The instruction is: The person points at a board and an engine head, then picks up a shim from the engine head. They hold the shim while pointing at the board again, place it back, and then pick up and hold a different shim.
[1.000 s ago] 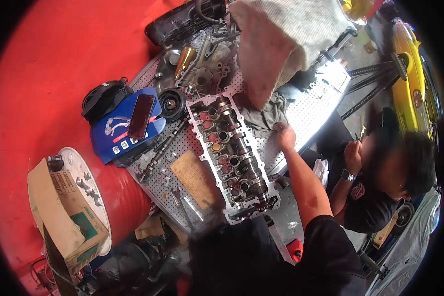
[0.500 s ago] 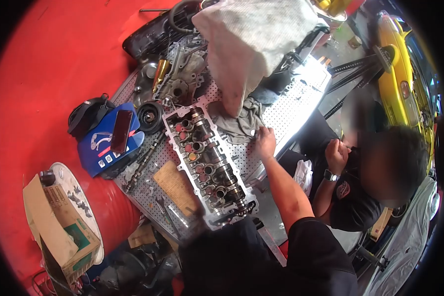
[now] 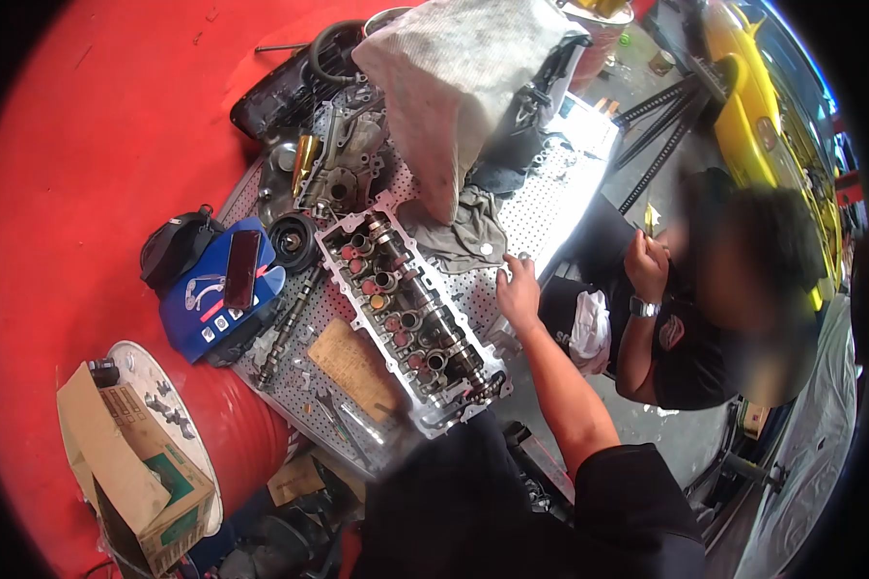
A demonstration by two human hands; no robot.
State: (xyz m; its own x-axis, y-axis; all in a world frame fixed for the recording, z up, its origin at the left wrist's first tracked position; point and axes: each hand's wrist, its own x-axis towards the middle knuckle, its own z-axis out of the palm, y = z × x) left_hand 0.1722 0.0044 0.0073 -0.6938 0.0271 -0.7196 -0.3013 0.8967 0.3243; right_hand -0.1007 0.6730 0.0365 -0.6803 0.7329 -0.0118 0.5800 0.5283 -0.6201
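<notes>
My right hand [image 3: 518,289] hovers over the right edge of the perforated metal table [image 3: 541,217], its fingers apart and nothing visible in them. Just beyond the fingertips lies a crumpled grey cloth [image 3: 468,236] with a small round pale object [image 3: 487,249] on it. To the hand's left, a long cylinder head [image 3: 410,323] with exposed camshaft and round ports rests diagonally on the table. My left hand is out of view.
A seated person [image 3: 690,328] with a wristwatch is at the right. A phone [image 3: 241,268] lies on a blue package, left. Nearby are a loose camshaft [image 3: 290,328], brown cardboard [image 3: 352,367], a draped pale cloth [image 3: 454,77] and an open carton [image 3: 130,454].
My right hand has drawn back slightly from the grey cloth, and its fingers are spread wider. The round pale object now shows on the cloth. The view has shifted; the other person's hand has risen.
</notes>
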